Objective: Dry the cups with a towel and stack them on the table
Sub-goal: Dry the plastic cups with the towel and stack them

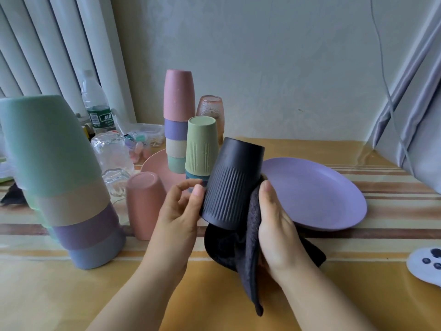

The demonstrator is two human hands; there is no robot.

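The black ribbed cup [232, 185] is held upside down above the near middle of the worktop [47, 295], tilted a little to the right, its closed base uppermost and its mouth towards the person. The left hand [177, 218] pinches its lower left wall, thumb and fingertips curled against the ribs. The right hand [278, 225] presses a dark towel [248, 249] against the cup's right side, fingers wrapped round the cloth; the rest of the towel hangs loose below the cup's mouth.

The cup looks rigid, light and thin-walled, probably plastic or a fibre composite, so it should take a firm squeeze without giving. The vertical ribs give the fingers purchase on the lower half, but the smooth upper band and any wetness would make it slippery; the ribbed zone near the rim seems the safest place to hold. The towel is soft and limp, and conforms to the grooves only if pressed in.

Inverted stacks already stand on the worktop: a large pastel stack [64, 185] near left, a tall one topped by a pink cup [179, 95] farther back, and a green ribbed cup [202, 144] on a short stack just behind the black one. A purple plate [334, 199] lies to the right. The tall stacks lean and could topple if knocked.
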